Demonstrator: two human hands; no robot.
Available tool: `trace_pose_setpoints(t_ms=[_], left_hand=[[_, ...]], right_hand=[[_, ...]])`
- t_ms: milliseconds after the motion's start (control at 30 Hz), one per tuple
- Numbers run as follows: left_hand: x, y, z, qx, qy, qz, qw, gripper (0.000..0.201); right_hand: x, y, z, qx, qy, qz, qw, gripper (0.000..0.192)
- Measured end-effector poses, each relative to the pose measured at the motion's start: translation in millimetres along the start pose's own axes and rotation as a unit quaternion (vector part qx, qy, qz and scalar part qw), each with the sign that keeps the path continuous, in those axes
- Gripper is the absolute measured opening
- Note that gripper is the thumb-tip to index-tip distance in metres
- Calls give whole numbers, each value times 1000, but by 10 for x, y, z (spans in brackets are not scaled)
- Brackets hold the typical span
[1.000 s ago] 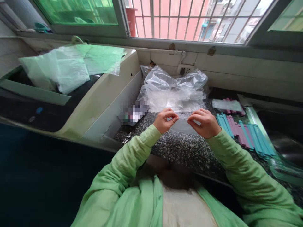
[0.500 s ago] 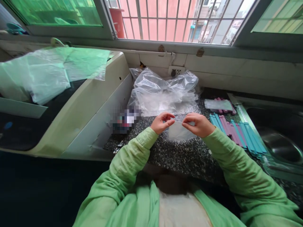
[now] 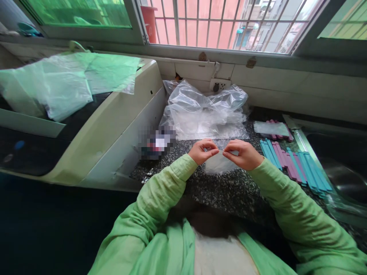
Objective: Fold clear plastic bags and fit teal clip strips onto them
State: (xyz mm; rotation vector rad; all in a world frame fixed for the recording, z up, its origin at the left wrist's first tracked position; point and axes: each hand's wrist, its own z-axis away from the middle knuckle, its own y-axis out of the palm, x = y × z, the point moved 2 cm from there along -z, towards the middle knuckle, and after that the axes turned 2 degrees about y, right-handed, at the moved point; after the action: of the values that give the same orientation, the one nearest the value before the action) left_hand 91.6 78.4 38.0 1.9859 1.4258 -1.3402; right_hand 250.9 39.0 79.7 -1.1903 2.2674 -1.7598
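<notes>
A small clear plastic bag hangs from my fingers above the speckled countertop. My left hand pinches its upper edge between thumb and fingertips. Close beside it, my right hand pinches the same edge, so the two sets of fingertips almost meet. Behind my hands lies a heap of larger clear plastic bags. To the right, teal strips and purple strips lie in a row, and another clear packet rests across more purple pieces.
A bulky beige machine with plastic sheets on top stands at the left. A sink lies at the right edge. A wall socket sits under the barred window. A blurred-out item lies beside the machine.
My left hand has moved right, and its fingertips have closed in beside the right hand's on the bag's edge. The whole view has shifted slightly.
</notes>
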Motion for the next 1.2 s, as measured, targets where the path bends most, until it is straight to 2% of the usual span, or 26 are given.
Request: trace_pose_setpoints(t_ms=[400,600,900,1067,1200], left_hand=[[35,-31,17,15,-25,23,999,33],[50,-86,8,-15,-42,33,998,34],[33,-127,-3,-37,-54,53,996,35],[76,-115,4,0,-72,62,995,38],[62,-104,12,38,-59,18,997,34]], right_hand=[[-9,57,-4,0,26,-35,999,18],[-37,-21,6,-16,57,-43,997,13],[-56,-99,4,-17,54,-29,998,14],[-35,-145,11,8,51,-9,999,16],[3,-188,26,41,38,7,998,16]])
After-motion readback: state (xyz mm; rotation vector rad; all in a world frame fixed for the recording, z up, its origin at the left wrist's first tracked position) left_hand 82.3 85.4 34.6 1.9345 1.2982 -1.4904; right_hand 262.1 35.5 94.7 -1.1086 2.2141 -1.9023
